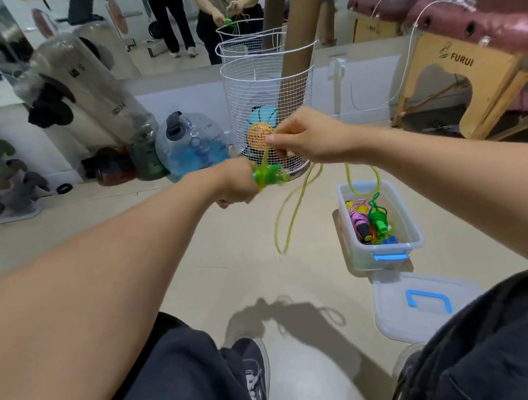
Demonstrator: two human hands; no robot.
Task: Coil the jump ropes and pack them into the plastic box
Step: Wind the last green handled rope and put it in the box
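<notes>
1. The yellow-green jump rope (292, 203) was up in the air in front of the person, between the two hands, with long loose loops dangling toward the floor (197, 255) and one strand trailing down to the plastic box (412, 233).
2. The left hand (235, 186) was clenched around the green handles (266, 176) and the few turns of cord already gathered there.
3. The right hand (305, 137) pinched the cord just above that bundle, apparently mid-wrap.
4. The plastic box stood open on the floor to the right, well apart from the hands, and already held several coiled ropes (369, 221): a pink one, a green one and bits of orange and blue; an exact count could not be told.
5. Its lid (427, 306), with a blue handle, lay on the floor just beside the box, nearer the person.
6. Judged from this, the task was well along: earlier ropes were packed, and this one was only partly coiled.
7. What was left appeared to be winding the hanging slack, securing the bundle and setting it in the box; whether more ropes waited out of view could not be told.
</notes>
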